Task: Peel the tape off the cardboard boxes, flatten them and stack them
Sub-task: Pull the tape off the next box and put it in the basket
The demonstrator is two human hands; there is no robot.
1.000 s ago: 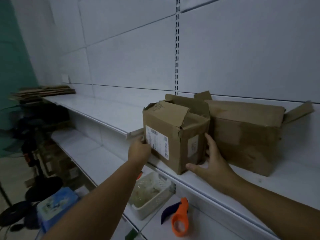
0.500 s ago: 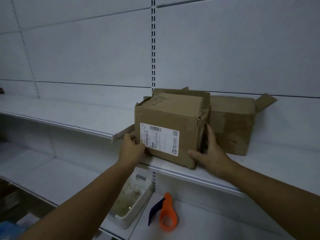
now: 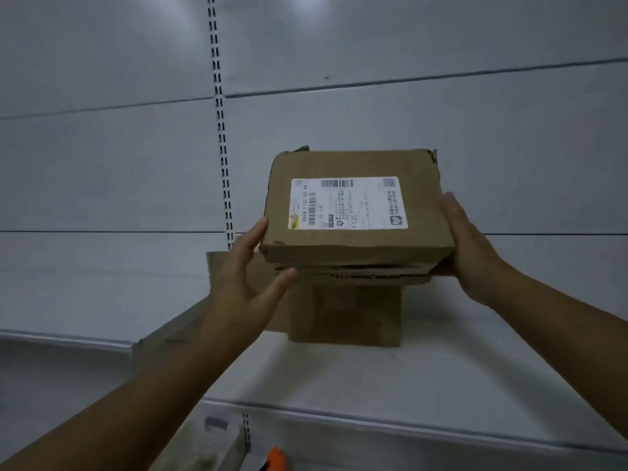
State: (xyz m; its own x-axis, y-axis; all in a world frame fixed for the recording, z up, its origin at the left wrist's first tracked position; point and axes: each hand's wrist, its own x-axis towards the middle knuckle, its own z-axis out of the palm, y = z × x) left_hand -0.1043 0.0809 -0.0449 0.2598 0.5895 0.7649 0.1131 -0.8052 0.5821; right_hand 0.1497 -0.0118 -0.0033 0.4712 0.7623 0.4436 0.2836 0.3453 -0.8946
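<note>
Below the shelf's (image 3: 458, 375) front edge an orange tool (image 3: 274, 457) peeks out. The left hand (image 3: 248, 287) lays straight fingers on the cardboard box's (image 3: 353, 243) left side, thumb underneath. The box is held above the shelf, white label (image 3: 348, 203) facing, corners frayed, half hiding a second box (image 3: 346, 314) standing mid-shelf. The right hand (image 3: 472, 253) cups its right side, fingers curled beneath.

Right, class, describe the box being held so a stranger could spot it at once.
Start at the white shelf. Above it, the left hand and right hand hold a cardboard box. Unlike the plain box below, it carries a white barcode label.
</note>
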